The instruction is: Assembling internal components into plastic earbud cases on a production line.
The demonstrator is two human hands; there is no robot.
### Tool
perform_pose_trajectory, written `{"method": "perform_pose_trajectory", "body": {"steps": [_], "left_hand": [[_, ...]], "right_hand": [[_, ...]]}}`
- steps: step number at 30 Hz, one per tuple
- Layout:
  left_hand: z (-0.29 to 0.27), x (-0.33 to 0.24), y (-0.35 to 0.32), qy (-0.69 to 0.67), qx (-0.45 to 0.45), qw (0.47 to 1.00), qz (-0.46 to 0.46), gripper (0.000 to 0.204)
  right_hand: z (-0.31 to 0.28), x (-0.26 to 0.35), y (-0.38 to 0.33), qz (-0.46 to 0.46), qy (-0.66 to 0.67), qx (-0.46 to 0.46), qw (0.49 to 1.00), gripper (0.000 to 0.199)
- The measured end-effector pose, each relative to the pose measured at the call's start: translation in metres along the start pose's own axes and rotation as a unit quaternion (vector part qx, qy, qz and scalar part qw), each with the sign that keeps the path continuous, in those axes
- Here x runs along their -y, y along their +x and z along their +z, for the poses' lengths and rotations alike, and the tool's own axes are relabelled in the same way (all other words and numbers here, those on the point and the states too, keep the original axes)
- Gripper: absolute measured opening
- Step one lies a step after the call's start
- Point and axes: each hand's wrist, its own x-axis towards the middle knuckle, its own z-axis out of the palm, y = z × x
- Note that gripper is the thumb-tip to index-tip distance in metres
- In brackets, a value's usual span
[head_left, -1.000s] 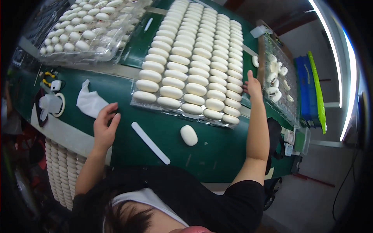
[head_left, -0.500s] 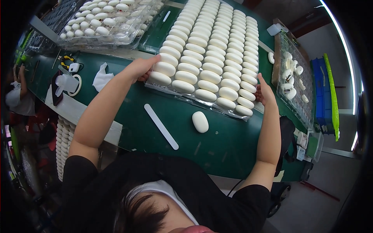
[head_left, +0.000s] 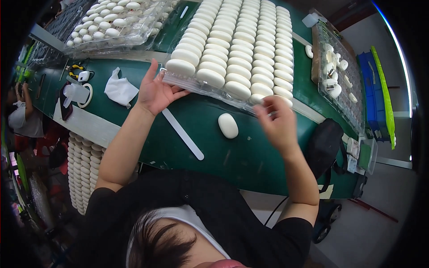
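Near the middle of the green table point(head_left: 254, 156), toward its far edge: a large clear plastic tray point(head_left: 196, 87), filled with white oval pieces point(head_left: 237, 90) in five long columns, very close together. Long axes of these pieces roughly from left to right, almost parallel with the front edge of the tray; the columns themselves running away toward the far edge of the table.

At the left front corner of the tray, the left hand point(head_left: 156, 94): wide open, palm in view, thumb pointing up, fingers stretched to the right just below the rim, without any visible hold. Not possible to tell if really touching. Near the right front corner, the right hand point(head_left: 279, 123), slightly blurred, fingers half bent and very close to the front edge; not possible to tell if gripping it.

Between the tray and the near edge of the table, one loose oval piece point(head_left: 228, 126), its long axis mostly away from the near edge, far end leaning slightly left. To its left, a flat white strip point(head_left: 183, 135), slanting more strongly, far end toward the left front corner of the tray.

Toward the left far corner of the table, another clear container point(head_left: 129, 42) with smaller white rounded pieces point(head_left: 100, 27). Toward the right edge, a shallow tray point(head_left: 351, 111) with scattered white parts point(head_left: 333, 91).
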Motion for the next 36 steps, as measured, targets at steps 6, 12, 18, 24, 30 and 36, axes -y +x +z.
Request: {"method": "perform_pose_trajectory", "body": {"steps": [6, 12, 18, 24, 30, 36], "left_hand": [[0.019, 0.042, 0.012, -0.090, -0.069, 0.988, 0.103, 0.079], [0.025, 0.068, 0.007, -0.029, -0.057, 0.996, 0.064, 0.057], [0.005, 0.088, 0.022, 0.007, -0.057, 0.997, 0.059, 0.039], [0.013, 0.088, 0.031, 0.042, -0.127, 0.987, 0.090, 0.034], [0.034, 0.092, 0.035, 0.077, -0.134, 0.981, 0.116, 0.040], [0.038, 0.096, 0.029, 0.095, -0.175, 0.965, 0.173, 0.043]], "right_hand": [[0.072, 0.005, -0.034, -0.124, -0.309, 0.070, 0.940, 0.053], [0.055, 0.006, -0.047, -0.101, -0.234, 0.036, 0.966, 0.050], [-0.046, -0.061, -0.029, 0.107, -0.180, -0.119, 0.971, 0.046], [-0.070, -0.109, 0.004, 0.160, -0.297, -0.165, 0.927, 0.051], [-0.053, -0.138, -0.013, 0.176, -0.441, -0.147, 0.868, 0.042], [0.032, 0.012, -0.048, -0.251, -0.195, -0.036, 0.947, 0.029]]}}
